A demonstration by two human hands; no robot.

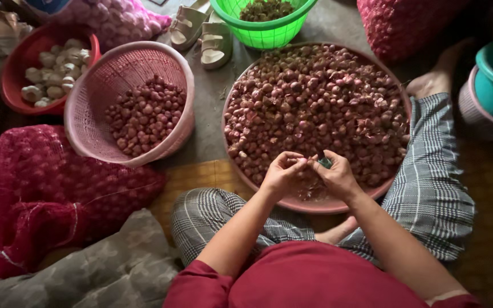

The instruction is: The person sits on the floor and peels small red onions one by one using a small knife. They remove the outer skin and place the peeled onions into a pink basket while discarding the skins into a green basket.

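Shallots heap a wide pink tray (372, 197) on the floor; a pink basket (95, 85) holds more. Left hand (281, 174) pinches one shallot (302, 162) over the tray's near rim; right hand (338, 177) grips a small knife (323, 161) against it.

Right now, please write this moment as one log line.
left hand: holds shallot | right hand: small knife | below: pink tray of shallots | left side: pink basket
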